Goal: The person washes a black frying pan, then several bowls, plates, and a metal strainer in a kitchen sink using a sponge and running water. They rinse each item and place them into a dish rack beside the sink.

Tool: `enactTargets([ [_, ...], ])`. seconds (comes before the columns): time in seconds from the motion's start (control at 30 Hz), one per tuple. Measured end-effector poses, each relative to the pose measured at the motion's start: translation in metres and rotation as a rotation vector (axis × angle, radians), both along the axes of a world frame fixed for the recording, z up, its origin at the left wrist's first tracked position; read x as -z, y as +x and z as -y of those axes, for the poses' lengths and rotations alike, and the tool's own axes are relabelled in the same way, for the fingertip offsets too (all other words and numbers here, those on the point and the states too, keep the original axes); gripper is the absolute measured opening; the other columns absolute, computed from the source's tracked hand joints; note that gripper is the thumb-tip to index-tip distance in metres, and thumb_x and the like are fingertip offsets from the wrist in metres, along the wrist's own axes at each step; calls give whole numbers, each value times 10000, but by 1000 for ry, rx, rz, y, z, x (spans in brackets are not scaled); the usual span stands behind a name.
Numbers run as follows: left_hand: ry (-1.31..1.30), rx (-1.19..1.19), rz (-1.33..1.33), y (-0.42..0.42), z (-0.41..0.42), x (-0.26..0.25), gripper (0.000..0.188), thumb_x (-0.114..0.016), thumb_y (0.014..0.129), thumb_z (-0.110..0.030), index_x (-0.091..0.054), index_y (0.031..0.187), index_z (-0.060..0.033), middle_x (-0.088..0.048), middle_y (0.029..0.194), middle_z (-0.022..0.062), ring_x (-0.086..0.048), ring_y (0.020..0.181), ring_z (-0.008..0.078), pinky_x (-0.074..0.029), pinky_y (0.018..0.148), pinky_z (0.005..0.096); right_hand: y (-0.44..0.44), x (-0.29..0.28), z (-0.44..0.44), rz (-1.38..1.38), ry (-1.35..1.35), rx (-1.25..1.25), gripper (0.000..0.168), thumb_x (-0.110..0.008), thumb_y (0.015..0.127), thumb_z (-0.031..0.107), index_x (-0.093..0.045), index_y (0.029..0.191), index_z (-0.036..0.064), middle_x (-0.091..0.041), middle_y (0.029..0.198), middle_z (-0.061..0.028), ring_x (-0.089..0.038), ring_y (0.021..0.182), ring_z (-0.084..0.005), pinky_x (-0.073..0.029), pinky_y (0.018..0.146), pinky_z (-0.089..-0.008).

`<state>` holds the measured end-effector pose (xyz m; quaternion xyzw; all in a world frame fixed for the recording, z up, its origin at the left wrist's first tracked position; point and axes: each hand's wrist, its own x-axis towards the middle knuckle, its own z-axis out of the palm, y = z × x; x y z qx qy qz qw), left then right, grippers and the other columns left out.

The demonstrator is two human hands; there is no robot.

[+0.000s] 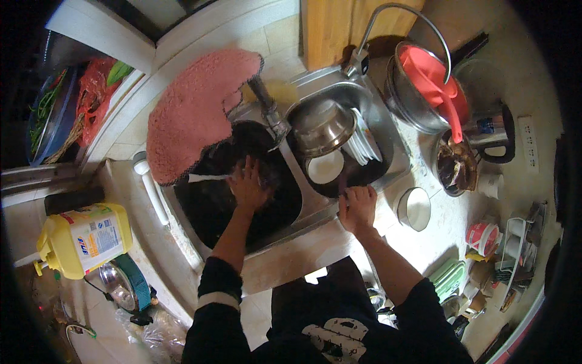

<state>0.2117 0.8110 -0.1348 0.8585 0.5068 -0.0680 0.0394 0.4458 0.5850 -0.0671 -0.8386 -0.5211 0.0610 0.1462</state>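
Note:
My left hand (248, 189) is down in the dark left sink basin (268, 227), fingers spread, near the metal faucet (273, 119). I cannot tell whether its fingertips touch the bottom. A white strip (207, 178) shows to the left of these fingers. My right hand (359, 207) is at the front rim of the right basin (386, 154), fingers curled around a thin purplish object (342, 183), mostly hidden. That basin holds an overturned steel bowl (323, 125), a white bowl (325, 167) and several white plates (363, 139) standing on edge.
A pink cloth (200, 109) hangs behind the left basin. Right of the sink stand a steel basin with a red colander (423, 73), a white bowl (414, 209) and a kettle (493, 132). A yellow pump jug (88, 239) is at left. A thin curved tap (409, 7) arches over the back.

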Motion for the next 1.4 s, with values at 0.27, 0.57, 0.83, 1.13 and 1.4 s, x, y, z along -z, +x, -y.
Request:
enactTargets([
  [0.27,-310,-396,101,-1,7,-5,1063,-811,625,-464,-257,1492,-196,-260,1546,105,-254,1359,511,-351,968,700,-2,-7,-5,7,41,5,199,-619,821,221,-635,952,72,-624,950,-79,-571,990,-248,-337,1020,-486],
  [0.57,-296,-292,624,-83,-55,41,942,-787,680,-473,-362,1446,-125,-343,1506,125,-345,1334,456,-443,975,532,1,-1,-2,3,69,-22,199,-615,826,219,-634,953,67,-626,953,-90,-574,980,-263,-334,1028,-494],
  [0.83,-235,-141,69,0,3,-20,997,-806,622,-510,-343,1461,-238,-355,1496,82,-335,1307,473,-357,928,716,2,0,0,4,45,-8,188,-610,829,214,-627,942,65,-623,948,-100,-572,977,-273,-335,1029,-506],
  [1.13,-195,-201,171,-31,-37,-9,924,-818,574,-425,-414,1375,-203,-412,1416,114,-344,1299,443,-395,927,666,2,4,0,-10,135,-14,166,-614,816,211,-625,903,70,-625,923,-88,-581,953,-265,-351,1011,-497],
  [1.4,-273,-131,49,-9,0,-35,947,-800,611,-408,-359,1425,-210,-356,1481,109,-363,1288,455,-385,946,665,0,-1,-2,-19,122,-11,185,-614,812,218,-640,920,69,-630,930,-90,-579,969,-261,-347,1016,-497],
])
